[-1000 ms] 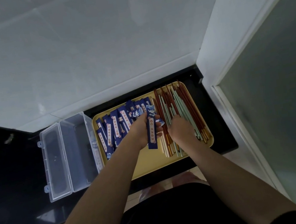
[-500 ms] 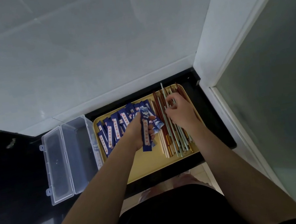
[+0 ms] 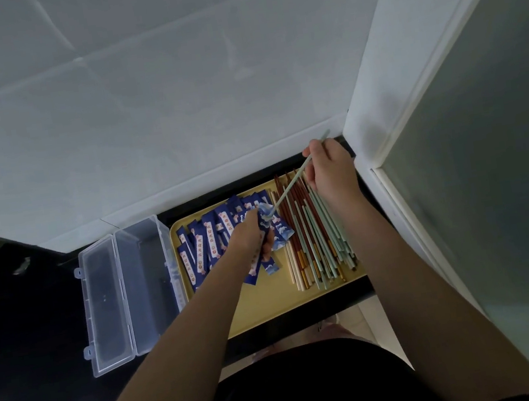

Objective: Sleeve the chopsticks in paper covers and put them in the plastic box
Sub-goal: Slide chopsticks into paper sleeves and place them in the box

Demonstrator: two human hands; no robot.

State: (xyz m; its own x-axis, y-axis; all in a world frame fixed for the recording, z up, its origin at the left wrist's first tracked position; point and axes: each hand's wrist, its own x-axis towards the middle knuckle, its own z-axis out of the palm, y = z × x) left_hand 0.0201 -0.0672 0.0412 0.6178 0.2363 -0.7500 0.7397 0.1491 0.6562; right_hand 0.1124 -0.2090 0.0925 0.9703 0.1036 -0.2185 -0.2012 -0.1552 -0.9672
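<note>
From my seat, nearest the camera I see the two bare forearms reaching out over the dark bench (image 3: 19,340). On it lies a yellow tray (image 3: 270,297), and just beside its left edge sits the clear plastic box (image 3: 146,283), lid swung open to the left, with nothing I can make out inside. The left hand (image 3: 249,237) is over the middle of the tray, its fingers closed around a blue paper cover (image 3: 260,262) held upright and slightly tilted. More blue covers (image 3: 204,243) lie fanned across the tray's left half. On the right half is the heap of loose chopsticks (image 3: 315,237), red-brown, pale green and cream, lying lengthwise. Farther out, the right hand (image 3: 329,170) is raised above the tray's far edge, fingers pinching a pale green chopstick (image 3: 291,184) near its upper end; its lower tip meets the mouth of the held cover. Beyond is a white wall.
</note>
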